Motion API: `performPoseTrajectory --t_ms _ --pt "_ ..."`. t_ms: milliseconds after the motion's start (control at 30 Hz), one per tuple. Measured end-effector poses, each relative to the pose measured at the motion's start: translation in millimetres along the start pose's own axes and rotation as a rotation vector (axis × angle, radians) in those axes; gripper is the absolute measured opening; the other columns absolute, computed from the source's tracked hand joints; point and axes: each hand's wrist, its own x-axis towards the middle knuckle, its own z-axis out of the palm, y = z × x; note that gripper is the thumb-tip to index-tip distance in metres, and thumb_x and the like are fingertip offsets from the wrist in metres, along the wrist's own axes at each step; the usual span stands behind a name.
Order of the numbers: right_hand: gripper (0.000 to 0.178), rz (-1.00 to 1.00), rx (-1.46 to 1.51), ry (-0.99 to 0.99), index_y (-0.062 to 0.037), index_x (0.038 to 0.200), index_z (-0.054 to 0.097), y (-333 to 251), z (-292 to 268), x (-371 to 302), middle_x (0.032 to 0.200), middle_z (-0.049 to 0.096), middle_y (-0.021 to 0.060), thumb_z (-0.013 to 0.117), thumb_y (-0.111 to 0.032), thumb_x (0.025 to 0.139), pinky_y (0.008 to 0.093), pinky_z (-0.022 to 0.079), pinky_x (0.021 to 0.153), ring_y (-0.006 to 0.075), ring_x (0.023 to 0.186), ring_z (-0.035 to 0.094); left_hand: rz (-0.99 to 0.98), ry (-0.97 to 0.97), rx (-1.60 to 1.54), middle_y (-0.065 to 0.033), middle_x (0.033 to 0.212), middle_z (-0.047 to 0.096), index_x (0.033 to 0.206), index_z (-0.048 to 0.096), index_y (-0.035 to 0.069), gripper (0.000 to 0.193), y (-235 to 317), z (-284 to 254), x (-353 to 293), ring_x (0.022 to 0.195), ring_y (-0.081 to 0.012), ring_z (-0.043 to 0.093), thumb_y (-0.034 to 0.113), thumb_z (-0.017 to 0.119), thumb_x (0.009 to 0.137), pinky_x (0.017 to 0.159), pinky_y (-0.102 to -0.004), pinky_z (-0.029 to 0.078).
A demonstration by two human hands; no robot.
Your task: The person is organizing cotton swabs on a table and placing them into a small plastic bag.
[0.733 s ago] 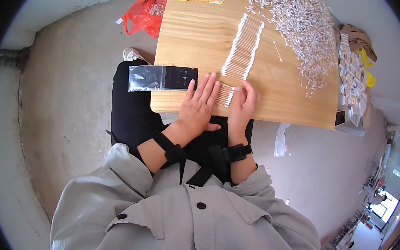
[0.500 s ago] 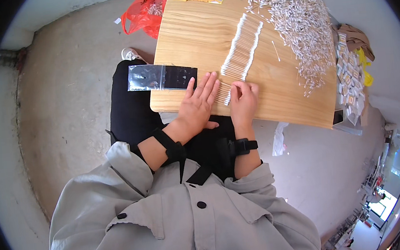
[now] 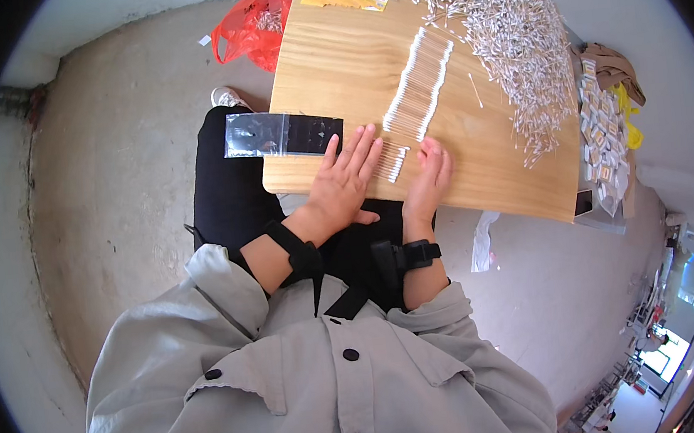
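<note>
Short row of cotton swabs (image 3: pixel 393 165) on the wooden table (image 3: pixel 324 68), near its edge.
Its left side is covered by the flat, slightly spread left hand (image 3: pixel 344 182); the right hand (image 3: pixel 425 182) is held just beside its right ends, fingers curled, whether anything is pinched cannot be told. Just beyond, a longer row (image 3: pixel 419 84) is laid.

grey shirt (image 3: pixel 313 387), black wrist straps (image 3: pixel 305 260)
</note>
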Motion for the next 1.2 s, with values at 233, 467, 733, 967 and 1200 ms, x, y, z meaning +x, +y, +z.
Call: performPoseTrajectory --t_ms 233,467,733,967,1200 --pt "0.051 0.033 0.431 -0.136 0.0045 0.129 0.042 1.4 15.4 -9.8 0.130 0.045 0.0187 0.031 -0.037 0.101 0.0388 0.030 0.110 0.0273 0.125 0.044 0.068 0.061 -0.080 -0.0197 0.154 0.017 0.146 0.019 -0.003 0.126 -4.1 3.8 -0.1 0.144 -0.0318 0.015 0.054 0.082 0.053 0.115 -0.0492 0.012" --pt "0.051 0.010 0.408 -0.049 0.0049 0.130 0.042 3.2 20.1 -15.0 0.134 0.040 0.0176 0.030 -0.036 0.101 0.0394 0.032 0.108 0.0269 0.125 0.043 -0.004 0.070 -0.077 -0.0215 0.154 0.017 0.146 0.019 -0.003 0.126 1.7 -1.3 -5.3 0.144 -0.0341 0.014 0.052 0.083 0.052 0.116 -0.0473 0.013" --pt "0.048 -0.150 0.185 -0.210 0.0036 0.129 0.042 -10.5 48.9 -32.6 0.131 0.042 0.0191 0.029 -0.033 0.101 0.0403 0.027 0.106 0.0300 0.125 0.036 -0.083 0.046 0.025 -0.0248 0.153 0.018 0.144 0.022 -0.008 0.121 -6.7 1.8 -15.0 0.143 -0.0373 0.017 0.052 0.078 0.054 0.115 -0.0495 0.012" --pt "0.046 -0.173 0.122 -0.307 0.0021 0.126 0.045 -30.5 90.8 -33.3 0.124 0.046 0.0201 0.030 -0.034 0.101 0.0406 0.029 0.105 0.0314 0.120 0.040 -0.239 0.144 0.120 -0.0237 0.153 0.019 0.143 0.025 -0.006 0.111 -36.2 -2.4 -22.9 0.144 -0.0342 0.016 0.055 0.072 0.063 0.115 -0.0500 0.011" --pt "0.033 -0.091 0.200 -0.260 0.0025 0.115 0.054 -28.7 98.2 -10.4 0.113 0.052 0.0176 0.039 -0.022 0.100 0.0375 0.040 0.094 0.0300 0.104 0.053 -0.259 0.097 0.081 -0.0204 0.154 0.019 0.143 0.026 -0.006 0.117 -43.3 -14.7 -28.0 0.144 -0.0313 0.015 0.066 0.067 0.061 0.115 -0.0493 0.009"
